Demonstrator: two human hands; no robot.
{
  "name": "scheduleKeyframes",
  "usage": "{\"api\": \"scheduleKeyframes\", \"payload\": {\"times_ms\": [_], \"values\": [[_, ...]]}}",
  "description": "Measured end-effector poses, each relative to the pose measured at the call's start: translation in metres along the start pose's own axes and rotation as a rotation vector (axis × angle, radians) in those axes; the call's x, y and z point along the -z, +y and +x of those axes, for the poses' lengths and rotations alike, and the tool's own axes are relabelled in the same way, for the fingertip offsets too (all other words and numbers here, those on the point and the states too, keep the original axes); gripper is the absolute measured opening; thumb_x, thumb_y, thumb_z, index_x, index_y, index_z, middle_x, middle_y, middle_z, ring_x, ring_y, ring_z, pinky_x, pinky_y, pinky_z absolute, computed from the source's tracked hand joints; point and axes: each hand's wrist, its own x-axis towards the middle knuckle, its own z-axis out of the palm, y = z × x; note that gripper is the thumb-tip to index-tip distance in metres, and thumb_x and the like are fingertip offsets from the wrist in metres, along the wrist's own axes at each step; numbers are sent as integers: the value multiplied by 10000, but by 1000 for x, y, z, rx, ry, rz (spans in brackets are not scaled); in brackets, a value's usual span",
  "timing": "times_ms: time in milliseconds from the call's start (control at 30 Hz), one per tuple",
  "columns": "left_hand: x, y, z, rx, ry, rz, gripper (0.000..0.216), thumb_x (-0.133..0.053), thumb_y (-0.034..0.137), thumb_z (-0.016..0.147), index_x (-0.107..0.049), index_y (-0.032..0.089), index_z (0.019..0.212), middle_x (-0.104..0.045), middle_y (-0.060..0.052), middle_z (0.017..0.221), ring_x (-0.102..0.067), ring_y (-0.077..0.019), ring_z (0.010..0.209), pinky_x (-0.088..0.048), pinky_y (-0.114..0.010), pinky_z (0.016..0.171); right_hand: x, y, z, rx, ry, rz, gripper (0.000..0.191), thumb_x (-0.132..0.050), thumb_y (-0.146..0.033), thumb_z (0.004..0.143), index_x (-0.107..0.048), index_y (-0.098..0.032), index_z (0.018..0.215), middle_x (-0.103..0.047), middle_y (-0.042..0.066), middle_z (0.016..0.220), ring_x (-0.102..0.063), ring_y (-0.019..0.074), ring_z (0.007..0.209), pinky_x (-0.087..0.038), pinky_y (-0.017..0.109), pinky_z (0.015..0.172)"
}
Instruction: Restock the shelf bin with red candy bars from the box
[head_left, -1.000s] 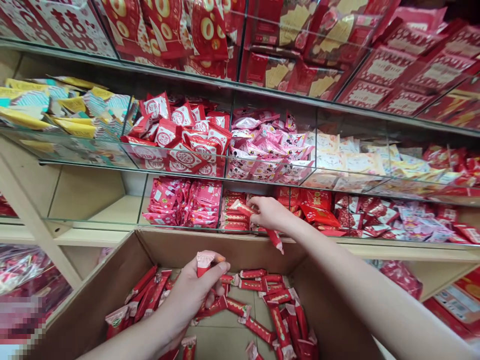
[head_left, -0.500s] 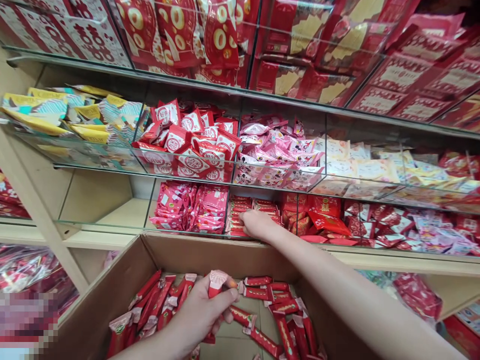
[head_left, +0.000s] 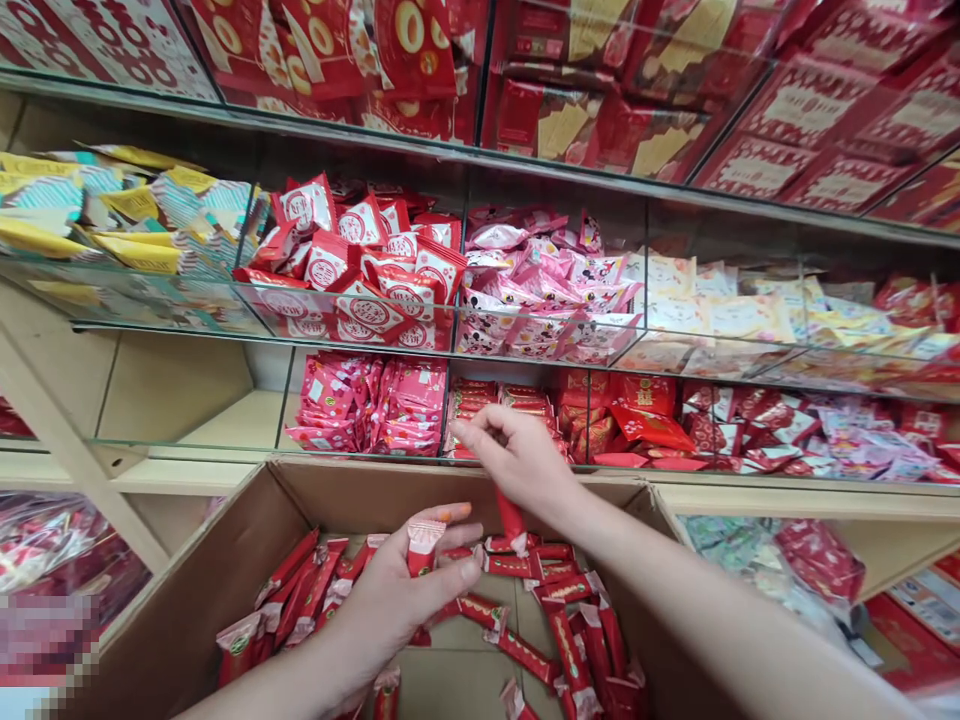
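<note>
The right hand (head_left: 521, 462) is pulling back from the shelf (head_left: 187, 465) front edge, its grip holding a red packet (head_left: 512, 520) dangling end-down; just below-left, the left hand (head_left: 397, 600) is pinching an upright packet (head_left: 422, 548) inside the box (head_left: 225, 560).

We find the carton (head_left: 187, 590) at six o'clock, in front of and below the shelving, with loose stick packets (head_left: 570, 640) lying in it. Our left hand (head_left: 390, 600) is inside it toward seven o'clock, closed round an upright packet (head_left: 421, 545). Our right hand (head_left: 525, 462) is over the carton's far wall, gripping a hanging packet (head_left: 512, 520). Just behind that hand, on the lowest shelf (head_left: 217, 420), a stack of stick packets (head_left: 472, 405) sits between pillow packets (head_left: 375, 405) at its nine o'clock and flat sachets (head_left: 645, 415) at its three o'clock.
</note>
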Motion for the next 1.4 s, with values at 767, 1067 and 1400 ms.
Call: {"api": "scheduleKeyframes", "payload": {"times_ms": [767,1067,1400], "values": [[9,17,-1,-171,187,134,432,-740,271,554,-595,177,950,-586,51,615,-534,-97,600,-415,-178,577,-4,23,-25,-453,-158,974,321,-688,-312,617,-534,-136,837,-572,-19,687,-565,87,585,-488,231,562],[21,19,3,-132,188,124,263,-678,342,649,-574,153,800,-682,-21,664,-510,-70,493,-335,-138,425,-5,26,-24,-487,-33,1133,275,-727,-238,574,-536,-122,735,-614,-8,615,-567,77,542,-503,201,509],[26,19,5,-160,216,114,238,-671,345,663,-577,161,781,-693,-18,681,-526,-60,500,-353,-126,434,-3,31,-25,-338,-160,922,247,-676,-251,638,-543,-158,823,-581,-37,632,-544,65,529,-456,211,555]]}}
